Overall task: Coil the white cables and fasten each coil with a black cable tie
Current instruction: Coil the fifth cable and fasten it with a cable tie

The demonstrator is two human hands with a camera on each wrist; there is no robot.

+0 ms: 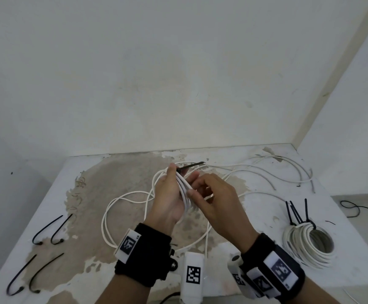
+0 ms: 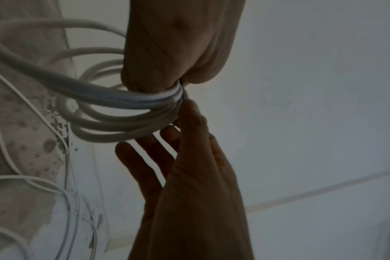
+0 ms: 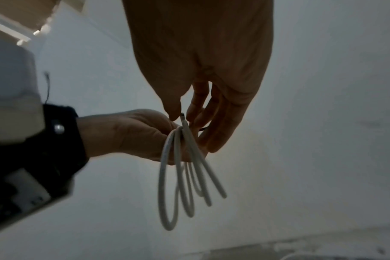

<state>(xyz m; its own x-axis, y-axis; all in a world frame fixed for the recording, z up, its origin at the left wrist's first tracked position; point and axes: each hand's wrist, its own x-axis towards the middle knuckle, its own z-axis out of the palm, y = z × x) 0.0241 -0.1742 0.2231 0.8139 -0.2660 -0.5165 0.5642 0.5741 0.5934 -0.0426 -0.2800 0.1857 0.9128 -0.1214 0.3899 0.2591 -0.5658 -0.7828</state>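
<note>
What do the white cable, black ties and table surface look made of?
White cable: likely plastic-sheathed wire, smooth, matte, holding springy loops. Spare black cable ties: thin flexible strips, probably nylon, curled at the ends. Table: white paint flaked off a brownish base, perhaps wood or board.

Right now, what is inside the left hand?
The left hand grips a bunch of white cable loops with a black cable tie sticking out on top. The palm covers the tie's lower part.

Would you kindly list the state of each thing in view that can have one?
Left hand: grips the cable coil.
Right hand: fingers curled at the coil; grip unclear.
Cable coil: bunched, partly looped, its tail loose on the table.
Black tie: sticks out past the left hand's fingertips, not yet closed.
Finished coil: tied, lying flat.
Spare ties: four, loose, unused.
</note>
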